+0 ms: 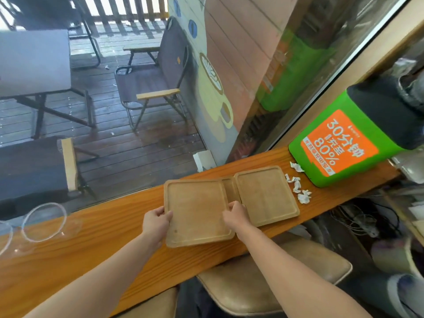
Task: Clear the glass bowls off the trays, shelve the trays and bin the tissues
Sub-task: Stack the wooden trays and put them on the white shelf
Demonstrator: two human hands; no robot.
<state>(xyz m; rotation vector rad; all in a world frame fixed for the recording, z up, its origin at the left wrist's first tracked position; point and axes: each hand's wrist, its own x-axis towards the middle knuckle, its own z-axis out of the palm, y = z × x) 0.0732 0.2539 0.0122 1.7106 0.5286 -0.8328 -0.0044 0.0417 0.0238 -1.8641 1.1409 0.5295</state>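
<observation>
I'm gripping the near tray (197, 212) at frame centre by both side edges: left hand (157, 220) curled round its left rim, right hand (236, 215) pinching its right rim, fingers closed on wood. It's overlapping a middle tray (228, 188), with the right tray (266, 195) alongside. Glass bowls (44, 222) are sitting lower left, off the trays. Tissues (298, 187) are lying right of the trays. I'm judging it best to lift level, stack squarely, avoid sweeping the tissues.

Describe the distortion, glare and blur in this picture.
Head view: wide-angle bending curves the counter and window frame; daylight is even, shadows soft; the pane mirrors the green box; the glass bowls nearly vanish; the trays stay sharp, the edges smear.
</observation>
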